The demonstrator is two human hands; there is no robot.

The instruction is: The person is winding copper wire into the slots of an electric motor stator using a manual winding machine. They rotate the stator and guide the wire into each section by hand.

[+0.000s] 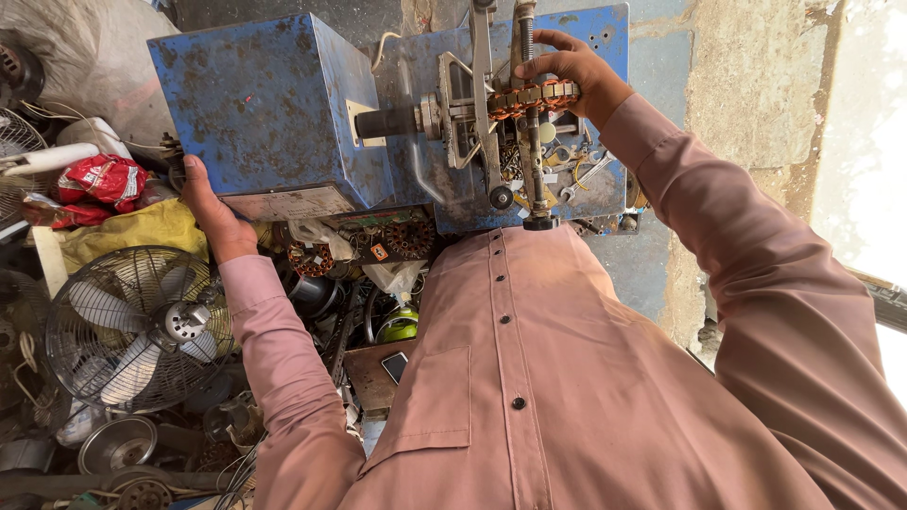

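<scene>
up top, right hand [574,74] grips stator [532,96] from above.

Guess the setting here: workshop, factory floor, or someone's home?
Most likely a small repair workshop for fans and motors. A worn blue machine has a copper-wound stator mounted on it, held by the right hand. A caged fan and loose motor parts lie in clutter under the left hand.

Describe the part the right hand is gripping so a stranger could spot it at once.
Start at the big scuffed blue metal machine and follow its dark shaft right to the metal frame. There the right hand grips a ring-shaped motor stator. Its copper-orange windings between grey metal segments set it apart from the bare steel rods around it.
</scene>
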